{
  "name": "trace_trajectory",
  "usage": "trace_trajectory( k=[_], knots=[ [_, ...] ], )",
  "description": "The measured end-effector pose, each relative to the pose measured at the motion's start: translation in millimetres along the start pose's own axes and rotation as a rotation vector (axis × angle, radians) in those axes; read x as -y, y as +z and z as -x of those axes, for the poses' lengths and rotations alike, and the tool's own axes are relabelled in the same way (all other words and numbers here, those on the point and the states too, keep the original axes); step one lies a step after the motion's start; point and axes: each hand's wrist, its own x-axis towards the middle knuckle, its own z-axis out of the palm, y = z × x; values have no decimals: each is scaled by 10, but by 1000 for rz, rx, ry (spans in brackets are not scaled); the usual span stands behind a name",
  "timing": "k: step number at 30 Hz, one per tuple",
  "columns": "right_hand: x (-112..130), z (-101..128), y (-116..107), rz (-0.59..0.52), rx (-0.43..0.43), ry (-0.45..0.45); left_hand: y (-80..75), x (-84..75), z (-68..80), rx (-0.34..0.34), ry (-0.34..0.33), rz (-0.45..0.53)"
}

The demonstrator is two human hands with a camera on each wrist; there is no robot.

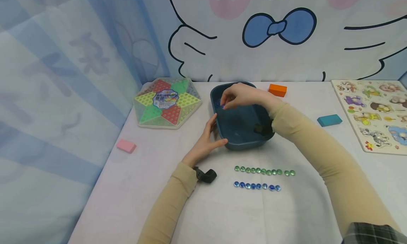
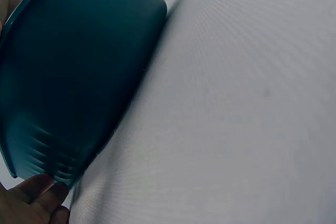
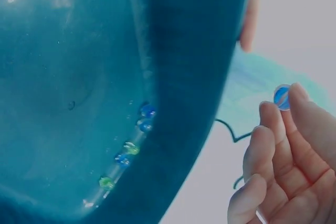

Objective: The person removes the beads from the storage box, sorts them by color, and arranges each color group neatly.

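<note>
On the table [image 1: 133, 187], a pink block [image 1: 125, 145] lies far left, a star board [image 1: 167, 103] behind it. The left hand [image 1: 207, 141] rests, fingers straight, against the blue tub's [image 1: 243, 138] near-left wall. Over the tub, the right hand [image 1: 241, 95] pinches a blue marble [image 3: 281, 97]; more marbles [image 3: 130, 148] lie inside. Green [image 1: 264, 171] and blue [image 1: 257, 186] rows sit before it

Surface: white-covered table [image 1: 222, 215] | centre: dark blue tub [image 1: 241, 139] | below it: green marble row [image 1: 264, 171], blue marble row [image 1: 257, 186] | upper left: hexagonal checkers board [image 1: 167, 102] | left: pink block [image 1: 125, 145] | right: orange block [image 1: 277, 90], teal block [image 1: 329, 120], animal puzzle board [image 1: 375, 113]
</note>
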Motion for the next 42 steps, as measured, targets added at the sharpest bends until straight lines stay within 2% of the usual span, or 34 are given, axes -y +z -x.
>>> trace_trajectory(
  k=[5, 8, 12, 15, 16, 21, 28, 34, 42],
  knots=[
    [15, 201, -50, -99, -30, 0, 11, -16, -6, -1, 3, -8],
    [-2, 316, -69, -158, -47, -8, -1, -164, 48, 16, -13, -3],
    [-10, 486, -70, -199, -69, -19, 0, -151, 51, 8, 0, 6],
    [-13, 627, -39, -219, -76, -19, 16, 0, -6, -12, 15, 0],
    [-18, 672, -24, -220, -77, -16, 16, 0, -9, -10, 15, -1],
    [-64, 896, 71, -213, -69, -16, 8, -35, -7, 1, 4, -9],
    [-127, 1215, 203, -215, -70, -1, -13, -320, 108, 28, -7, -7],
    [-195, 1500, 372, -225, -67, -21, -7, -344, 114, 16, -11, -3],
    [-309, 1838, 653, -259, 4, -17, -11, -344, 92, 23, -34, -20]
  ],
)
